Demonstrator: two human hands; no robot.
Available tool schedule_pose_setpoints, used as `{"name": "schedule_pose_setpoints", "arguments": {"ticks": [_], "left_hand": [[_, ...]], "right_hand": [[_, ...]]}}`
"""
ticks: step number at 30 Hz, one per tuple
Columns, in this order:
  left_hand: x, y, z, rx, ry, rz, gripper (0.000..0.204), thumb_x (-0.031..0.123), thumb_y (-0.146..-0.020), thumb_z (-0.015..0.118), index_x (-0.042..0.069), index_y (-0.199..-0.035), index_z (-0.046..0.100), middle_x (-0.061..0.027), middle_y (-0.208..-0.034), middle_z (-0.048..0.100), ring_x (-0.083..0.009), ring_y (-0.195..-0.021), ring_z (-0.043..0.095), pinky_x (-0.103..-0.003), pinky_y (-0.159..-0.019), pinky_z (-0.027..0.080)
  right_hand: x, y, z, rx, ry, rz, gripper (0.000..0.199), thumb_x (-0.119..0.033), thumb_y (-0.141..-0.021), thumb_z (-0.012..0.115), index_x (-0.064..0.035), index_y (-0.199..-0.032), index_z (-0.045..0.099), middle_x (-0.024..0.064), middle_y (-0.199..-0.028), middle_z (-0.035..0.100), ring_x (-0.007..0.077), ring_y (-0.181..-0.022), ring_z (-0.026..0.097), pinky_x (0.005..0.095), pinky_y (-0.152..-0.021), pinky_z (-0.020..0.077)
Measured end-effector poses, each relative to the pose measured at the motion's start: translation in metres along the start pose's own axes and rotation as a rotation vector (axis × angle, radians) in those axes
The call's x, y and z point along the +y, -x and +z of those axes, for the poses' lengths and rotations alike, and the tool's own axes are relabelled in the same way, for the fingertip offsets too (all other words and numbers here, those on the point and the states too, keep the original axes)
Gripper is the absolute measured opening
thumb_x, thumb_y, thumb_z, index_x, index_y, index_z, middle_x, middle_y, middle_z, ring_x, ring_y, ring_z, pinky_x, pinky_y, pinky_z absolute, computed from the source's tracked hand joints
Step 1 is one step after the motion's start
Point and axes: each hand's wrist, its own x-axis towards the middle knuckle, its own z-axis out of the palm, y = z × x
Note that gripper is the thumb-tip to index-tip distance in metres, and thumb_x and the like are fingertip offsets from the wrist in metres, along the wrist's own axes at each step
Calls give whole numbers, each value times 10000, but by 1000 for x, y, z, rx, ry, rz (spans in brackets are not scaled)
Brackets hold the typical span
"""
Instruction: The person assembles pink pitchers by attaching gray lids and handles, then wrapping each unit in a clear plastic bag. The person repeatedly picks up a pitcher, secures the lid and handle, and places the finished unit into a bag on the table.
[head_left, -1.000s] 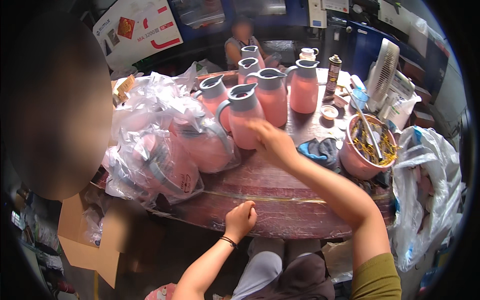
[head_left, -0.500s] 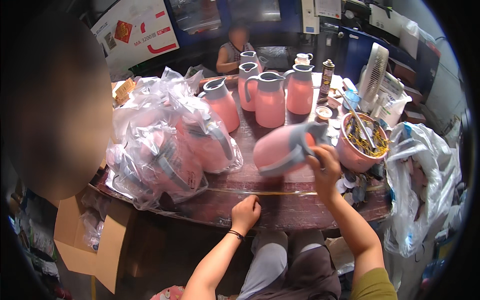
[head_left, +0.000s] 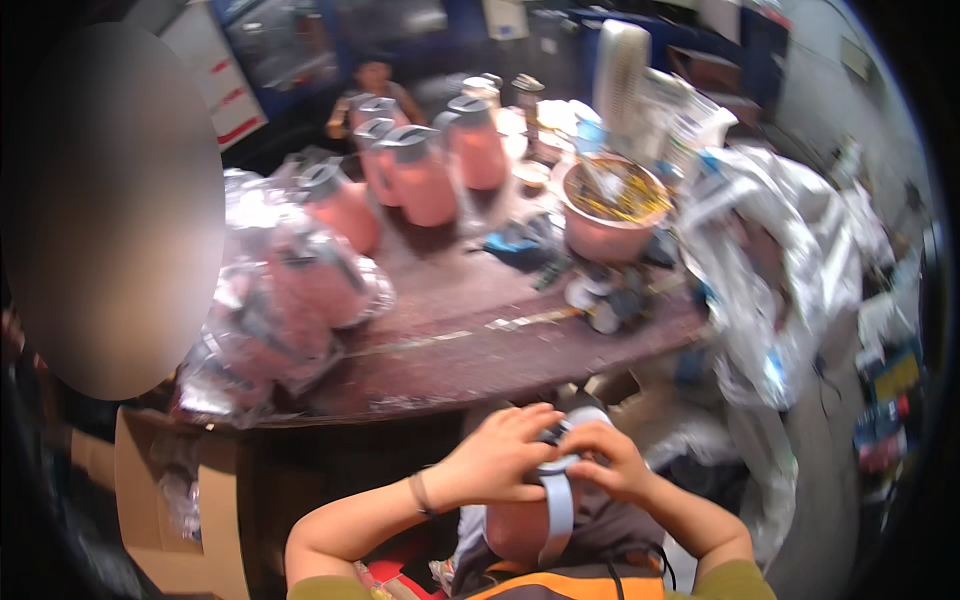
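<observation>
A pink jug (head_left: 515, 527) with a grey top and handle stands in my lap, below the table's front edge. My left hand (head_left: 500, 455) lies over the left side of its top with the fingers curled. From the right my right hand (head_left: 608, 458) grips the same top, fingers bent close to the left hand's. A dark piece shows between the fingers, too blurred to name. On the table (head_left: 440, 375) several like pink jugs (head_left: 425, 185) with grey tops stand at the back. More jugs wrapped in clear plastic bags (head_left: 265, 310) are at the left.
A pink bucket (head_left: 600, 240) of yellow strands stands on the table's right part, with small round discs (head_left: 605, 305) before it. A big whitish plastic bag (head_left: 770, 260) hangs at the right. An open carton (head_left: 220, 520) sits lower left. Another person (head_left: 375, 80) is behind the table.
The jug has come from above the table down into my lap. My left hand has left the table edge and joined the right on its top. The view has swung right.
</observation>
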Motion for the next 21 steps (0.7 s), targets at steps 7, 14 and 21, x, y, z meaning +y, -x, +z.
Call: {"name": "schedule_pose_setpoints", "arguments": {"ticks": [7,14,21], "left_hand": [[19,0,-2,1,69,-248,287,233,-570,727,-2,-711,640,-161,-1321,530,-363,-1286,447,-543,-1082,282],[17,-22,8,53,186,-477,307,193,-599,666,-7,-829,700,-195,-1269,538,-303,-1136,557,-369,-980,406],[20,-15,-5,187,359,-635,326,210,-614,691,6,-867,712,-171,-1271,538,-264,-1125,549,-381,-990,391]], "right_hand": [[135,208,-114,416,51,1045,258,-229,-907,588,-25,-1061,620,64,-895,664,127,-733,622,265,-678,494],[243,393,31,35,350,1349,403,-371,-877,548,-100,-1158,648,199,-1132,640,325,-1092,602,381,-939,453],[314,360,-87,89,1296,911,446,-216,-764,606,-42,-1174,591,160,-1199,595,304,-1111,561,416,-973,415]]}}
